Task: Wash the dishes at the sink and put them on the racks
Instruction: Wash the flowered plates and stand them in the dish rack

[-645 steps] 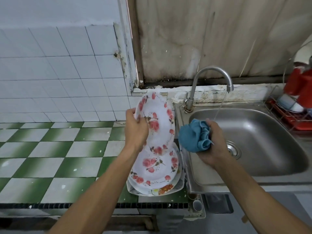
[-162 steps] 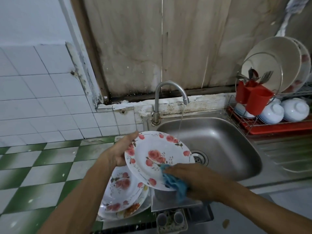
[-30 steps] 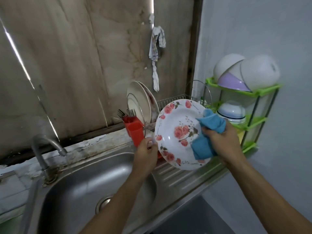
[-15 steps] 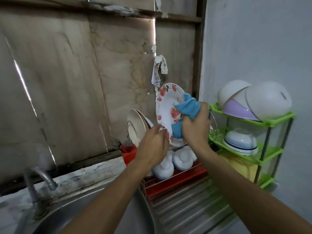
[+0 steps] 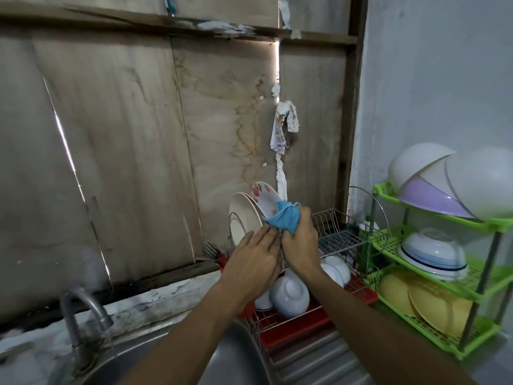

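The floral plate (image 5: pixel 263 198) sits almost seated in the wire rack's (image 5: pixel 341 234) upper slots, just beside the cream plates (image 5: pixel 244 215). My right grip (image 5: pixel 301 243) curls round the blue cloth (image 5: pixel 284 219) at the plate's rim. My left grip (image 5: pixel 254 259), fingers straight, touches its lower edge. Bowls (image 5: pixel 290 294) fill the rack's lower tier. For this plate, I judge only letting go remains.

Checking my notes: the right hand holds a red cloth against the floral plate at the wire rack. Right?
No: the cloth is blue, not red. The head view shows the right hand holding it against the floral plate at the wire rack.
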